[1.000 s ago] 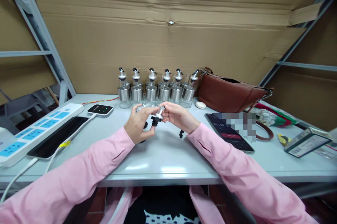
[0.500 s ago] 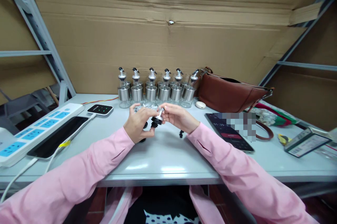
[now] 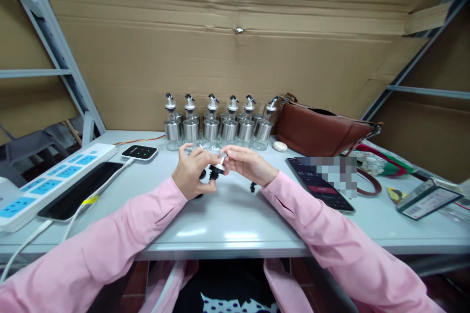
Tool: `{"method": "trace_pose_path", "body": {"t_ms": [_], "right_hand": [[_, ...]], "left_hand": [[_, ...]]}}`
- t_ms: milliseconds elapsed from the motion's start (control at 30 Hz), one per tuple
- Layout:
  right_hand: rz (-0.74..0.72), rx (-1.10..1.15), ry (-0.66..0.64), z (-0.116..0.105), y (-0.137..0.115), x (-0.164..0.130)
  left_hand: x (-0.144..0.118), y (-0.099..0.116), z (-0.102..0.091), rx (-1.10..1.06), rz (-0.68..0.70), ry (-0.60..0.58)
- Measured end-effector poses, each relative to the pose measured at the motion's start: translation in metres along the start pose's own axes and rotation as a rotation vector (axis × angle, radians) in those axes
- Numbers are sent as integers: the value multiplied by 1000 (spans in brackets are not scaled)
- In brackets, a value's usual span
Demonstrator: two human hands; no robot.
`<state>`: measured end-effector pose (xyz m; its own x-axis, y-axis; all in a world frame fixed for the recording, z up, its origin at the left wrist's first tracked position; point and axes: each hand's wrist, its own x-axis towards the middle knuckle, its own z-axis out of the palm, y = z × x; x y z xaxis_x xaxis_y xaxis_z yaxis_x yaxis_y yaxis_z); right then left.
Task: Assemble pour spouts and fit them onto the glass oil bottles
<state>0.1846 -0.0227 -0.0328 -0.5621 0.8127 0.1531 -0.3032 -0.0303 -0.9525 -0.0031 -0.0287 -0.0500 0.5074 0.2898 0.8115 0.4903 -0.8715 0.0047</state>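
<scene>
With both your left hand (image 3: 191,172) and right hand (image 3: 247,163) fingers pinching the pourer spout (image 3: 217,168), keep it steady over the bench (image 3: 227,220).

Phone (image 3: 320,184) timer maybe "01:29" (rest blurred).

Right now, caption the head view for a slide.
Both hands hold a small metal-and-black pourer spout before six steel-banded glass bottles.
</scene>
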Motion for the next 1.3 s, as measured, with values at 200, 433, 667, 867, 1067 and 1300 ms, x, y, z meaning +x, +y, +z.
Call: {"method": "trace_pose_path", "body": {"t_ms": [200,433,667,867,1067,1300], "right_hand": [[1,0,-12,0,0,0],[9,-9,-22,0,1,1],[13,-6,-35,0,3,1],[21,11,-21,0,2,1],[17,87,16,1,1,2],[-1,-43,106,-1,2,4]], "left_hand": [[0,0,0,13,13,3],[-1,-1,1,39,20,-6],[0,-1,1,52,42,-19],[-2,-2,1,-3,-14,-66],[-3,-6,1,-61,-51,-23],[-2,-3,1,-66,-76,9]]}}
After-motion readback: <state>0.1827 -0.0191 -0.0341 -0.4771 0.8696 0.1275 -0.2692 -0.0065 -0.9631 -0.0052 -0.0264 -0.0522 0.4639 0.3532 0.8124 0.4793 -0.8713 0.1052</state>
